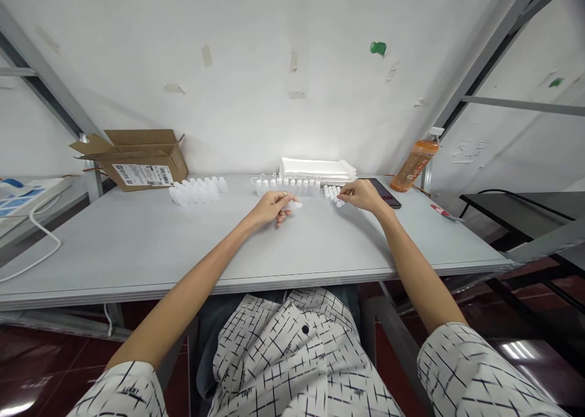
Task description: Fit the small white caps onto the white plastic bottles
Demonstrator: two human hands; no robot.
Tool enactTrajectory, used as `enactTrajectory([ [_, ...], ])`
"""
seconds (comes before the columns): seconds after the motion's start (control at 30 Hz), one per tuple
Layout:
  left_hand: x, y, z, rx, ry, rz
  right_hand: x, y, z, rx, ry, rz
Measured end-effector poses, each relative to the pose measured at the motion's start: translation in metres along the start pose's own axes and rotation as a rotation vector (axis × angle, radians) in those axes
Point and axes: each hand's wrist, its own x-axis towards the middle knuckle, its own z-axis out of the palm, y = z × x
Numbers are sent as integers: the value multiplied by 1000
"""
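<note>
My left hand [273, 210] is closed around a small white translucent dropper bottle [293, 205], which lies tilted with its narrow tip pointing right. At the edge of a cluster of small white caps [329, 191], my right hand [362, 196] pinches a white cap [340, 203] between its fingertips. Behind my left hand stands a row of capped dropper bottles [292, 187], several with a thin loop on top. More white bottles without caps [194, 191] are grouped upright on the left of the table.
The grey table [301, 246] backs onto a white wall. On it are an open cardboard box [141, 161], a stack of white trays or sheets [317, 169], a dark phone [385, 192], an orange drink bottle [415, 161] and a small red-and-white packet [443, 211].
</note>
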Motion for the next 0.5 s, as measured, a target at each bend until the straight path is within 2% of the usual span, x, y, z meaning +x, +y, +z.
enactTrajectory([
  [0.3,1,-5,-2,22,-20,20,0,1,4,-27,-60,0],
  [0.5,3,-7,-2,36,-22,13,-3,-12,5,36,-187,-24],
])
